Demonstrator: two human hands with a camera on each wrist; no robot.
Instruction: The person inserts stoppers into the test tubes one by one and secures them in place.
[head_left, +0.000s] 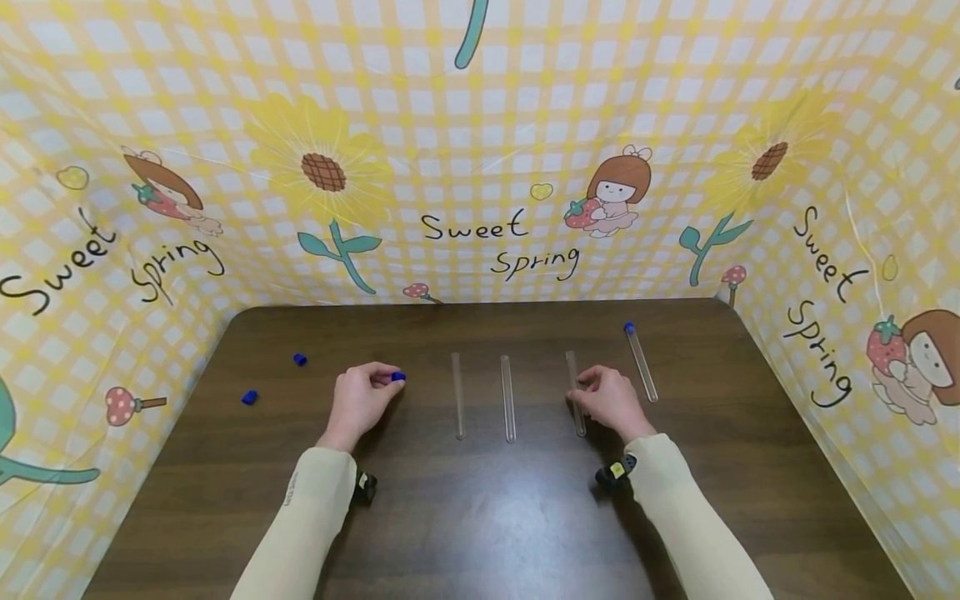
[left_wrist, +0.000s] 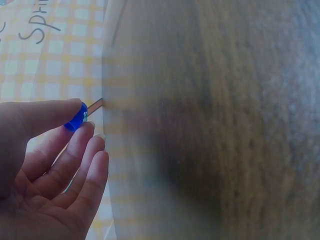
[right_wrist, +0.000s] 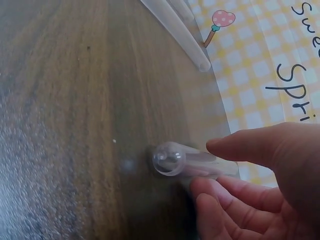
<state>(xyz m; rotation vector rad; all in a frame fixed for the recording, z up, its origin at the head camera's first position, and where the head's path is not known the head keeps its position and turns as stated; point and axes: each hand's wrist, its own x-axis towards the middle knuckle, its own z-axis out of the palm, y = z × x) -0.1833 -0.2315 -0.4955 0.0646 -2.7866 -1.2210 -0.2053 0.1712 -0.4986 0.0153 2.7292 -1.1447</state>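
A glossy wood-grain finish is shown by the counter (head_left: pixel 450 533); smooth, clear, glass-like tubes (head_left: pixel 507 400) and shiny plastic caps (head_left: pixel 250 397) are seen, alongside creased, cloth-like sheeting (head_left: pixel 480 108) and matt cloth sleeves (head_left: pixel 300 525).

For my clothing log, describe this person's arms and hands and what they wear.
The left sleeve and right sleeve are long and pale cream; the left one has small dark lettering near its cuff, too small to read. At each wrist sits a black camera with a yellow patch. The left hand and right hand are ungloved.
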